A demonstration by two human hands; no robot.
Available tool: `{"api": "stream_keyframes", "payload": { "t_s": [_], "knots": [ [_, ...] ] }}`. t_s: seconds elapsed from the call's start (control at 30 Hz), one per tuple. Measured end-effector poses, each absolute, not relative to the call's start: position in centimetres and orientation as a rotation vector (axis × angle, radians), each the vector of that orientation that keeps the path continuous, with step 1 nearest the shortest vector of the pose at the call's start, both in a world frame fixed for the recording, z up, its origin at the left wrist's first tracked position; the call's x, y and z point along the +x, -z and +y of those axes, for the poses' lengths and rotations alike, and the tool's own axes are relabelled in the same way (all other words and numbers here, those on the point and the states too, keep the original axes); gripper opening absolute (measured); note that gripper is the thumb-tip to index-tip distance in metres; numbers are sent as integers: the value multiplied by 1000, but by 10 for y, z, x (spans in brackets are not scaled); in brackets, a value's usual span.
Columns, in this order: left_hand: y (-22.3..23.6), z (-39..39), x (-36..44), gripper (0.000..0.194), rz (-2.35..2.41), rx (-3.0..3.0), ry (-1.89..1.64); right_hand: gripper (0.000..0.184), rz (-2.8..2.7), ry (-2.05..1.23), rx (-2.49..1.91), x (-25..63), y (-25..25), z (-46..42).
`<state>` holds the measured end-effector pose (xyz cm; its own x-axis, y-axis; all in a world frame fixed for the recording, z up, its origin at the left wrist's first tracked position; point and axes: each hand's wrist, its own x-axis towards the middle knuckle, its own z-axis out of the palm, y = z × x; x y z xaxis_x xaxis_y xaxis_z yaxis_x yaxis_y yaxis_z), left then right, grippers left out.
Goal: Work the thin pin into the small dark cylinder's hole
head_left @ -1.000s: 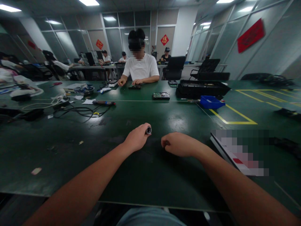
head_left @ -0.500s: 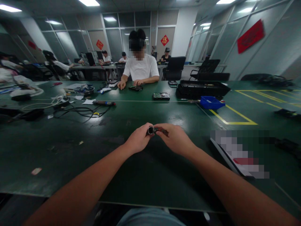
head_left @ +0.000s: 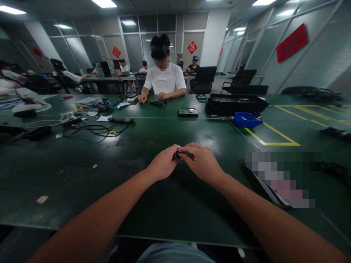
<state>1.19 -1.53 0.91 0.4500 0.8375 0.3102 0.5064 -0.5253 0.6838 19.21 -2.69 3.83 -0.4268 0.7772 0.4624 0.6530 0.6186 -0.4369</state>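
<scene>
Left fingers curled round a small round tube [head_left: 177,154], left hand [head_left: 163,162] gripping it above the near table [head_left: 131,197], right hand [head_left: 204,160] pinching at its open end, blue tray [head_left: 245,119] far right.

Green table [head_left: 131,204] w/ HDD [head_left: 188,112], blue tray [head_left: 246,119], blk case [head_left: 237,103] & cables [head_left: 93,129] on it.

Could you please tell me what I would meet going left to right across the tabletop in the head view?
Pale paper scrap, small yellowish scrap, grey rod-shaped tool, left hand around a round-ended tube, right hand, blue plastic bin.
</scene>
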Motion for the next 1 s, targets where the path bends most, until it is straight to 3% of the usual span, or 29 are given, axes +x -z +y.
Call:
{"api": "stream_keyframes", "payload": {
  "t_s": [0.6,1.0],
  "knots": [
    [-10,-16,12,25,1114,2321,-807,13,-2072,-225,-1306,190,-35,-26],
    [-4,-6,5,13,1357,2169,-910,23,-1950,-360,-1153,191,-46,-34]
  ]
}}
